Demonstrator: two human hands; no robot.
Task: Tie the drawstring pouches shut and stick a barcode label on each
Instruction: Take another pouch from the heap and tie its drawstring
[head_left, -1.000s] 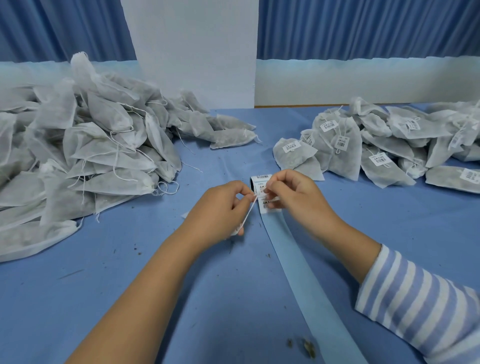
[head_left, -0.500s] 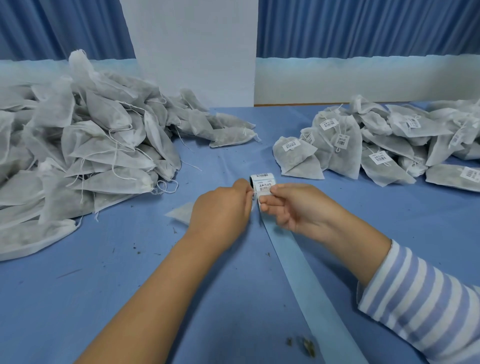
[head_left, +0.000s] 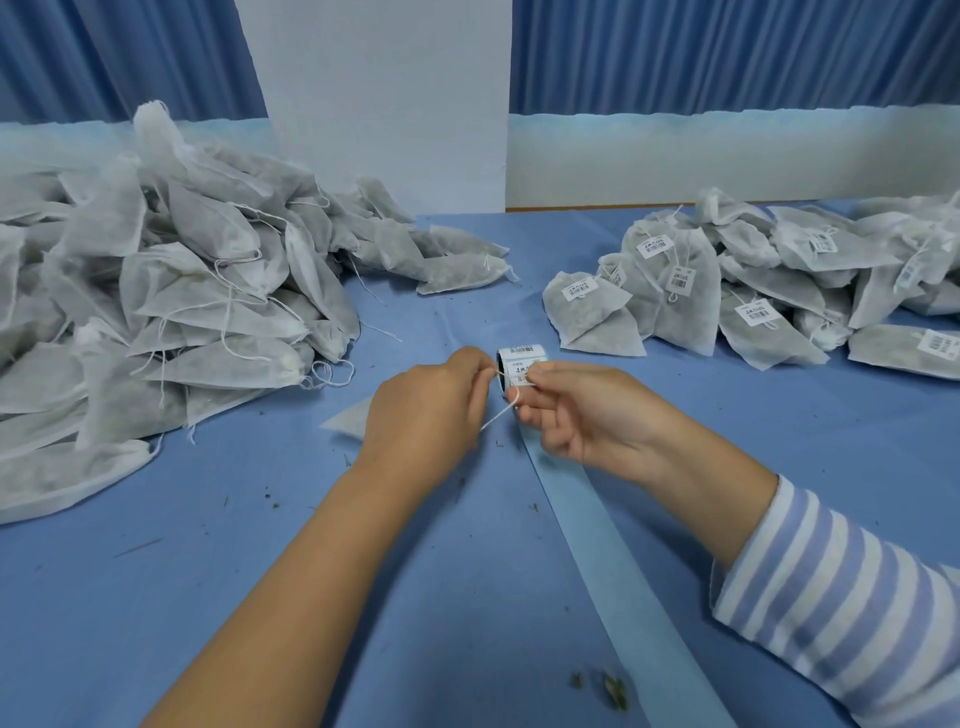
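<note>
White drawstring (head_left: 498, 415) runs between my hands at frame centre: left hand (head_left: 426, 410) pinches one end, right hand (head_left: 582, 410) the other. I see the pouch (head_left: 345, 422) peeking out left of the left hand, label roll (head_left: 521, 358) just behind the fingers.

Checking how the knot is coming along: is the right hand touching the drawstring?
Touching. The head view shows the drawstring running from the left hand onto the fingers of the right hand.

Left grip (head_left: 426, 410) and right grip (head_left: 587, 415) nearly touching mid-front, both curled into tight pinches.
</note>
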